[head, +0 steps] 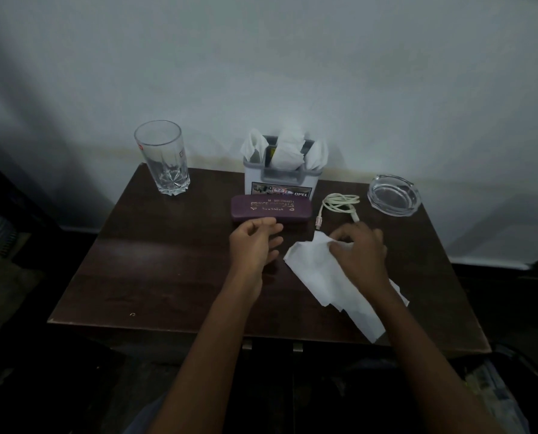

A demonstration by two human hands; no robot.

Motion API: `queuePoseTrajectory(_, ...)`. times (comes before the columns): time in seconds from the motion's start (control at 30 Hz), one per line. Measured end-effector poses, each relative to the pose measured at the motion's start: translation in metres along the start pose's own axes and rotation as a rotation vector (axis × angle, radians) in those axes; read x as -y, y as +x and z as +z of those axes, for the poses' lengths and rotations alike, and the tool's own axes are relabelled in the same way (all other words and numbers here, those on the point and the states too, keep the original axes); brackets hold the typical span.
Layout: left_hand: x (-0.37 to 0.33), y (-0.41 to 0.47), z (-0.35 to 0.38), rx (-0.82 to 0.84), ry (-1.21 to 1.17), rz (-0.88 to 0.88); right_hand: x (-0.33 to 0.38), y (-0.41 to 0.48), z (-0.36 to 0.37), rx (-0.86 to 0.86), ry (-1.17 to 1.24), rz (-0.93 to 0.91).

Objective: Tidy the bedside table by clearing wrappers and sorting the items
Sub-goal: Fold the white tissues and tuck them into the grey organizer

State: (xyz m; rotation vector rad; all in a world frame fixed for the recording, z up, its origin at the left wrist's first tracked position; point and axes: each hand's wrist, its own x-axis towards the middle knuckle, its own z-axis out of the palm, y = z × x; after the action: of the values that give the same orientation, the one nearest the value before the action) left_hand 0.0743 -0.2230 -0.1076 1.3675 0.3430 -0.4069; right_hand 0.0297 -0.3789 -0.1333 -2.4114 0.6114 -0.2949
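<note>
Resting on the dark bedside table (pixel 155 277), a crumpled white tissue (pixel 324 277) stretches from near the table's centre toward 5 o'clock, and its far end reaches the front edge. The right hand (pixel 360 250) lies over the tissue's upper end. Its fingers (pixel 339 241) are curled down and pinch the paper there, so most of the sheet trails out under the palm and wrist, at 5 o'clock of the fingertips.

The left hand (pixel 255 242) hovers at 9 o'clock of the right one, apart from the tissue. Its fingers are loosely bent, fairly narrow, and hold nothing (thumb and forefinger sit near each other with nothing between them). Just at 12 o'clock of that hand lies a purple spectacle case (pixel 271 208) with gold lettering. Behind the case stands a white organiser box (pixel 280 183) stuffed with more white tissues.

A coiled white charging cable (pixel 339 202) lies at 12 o'clock of the right hand, with one plug close to the tissue's top corner. A clear glass ashtray (pixel 393 195) sits at 1 o'clock on the table, and a cut-glass tumbler (pixel 163 158) stands at 11 o'clock.
</note>
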Motion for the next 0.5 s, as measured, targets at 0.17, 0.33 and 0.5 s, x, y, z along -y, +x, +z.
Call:
queuePoseTrajectory(0.17,-0.002,-0.001,0.001,0.006,-0.023,0.074,0.017,0.002,-0.031,0.070,0.550,0.061)
queuePoseTrajectory(0.33,-0.006,-0.002,0.006,0.071,-0.070,0.211,0.019,0.004,-0.048,0.099,0.895,0.081)
queuePoseTrajectory(0.5,-0.008,-0.006,0.008,0.197,-0.095,0.179,0.019,0.010,-0.055,0.135,1.085,0.120)
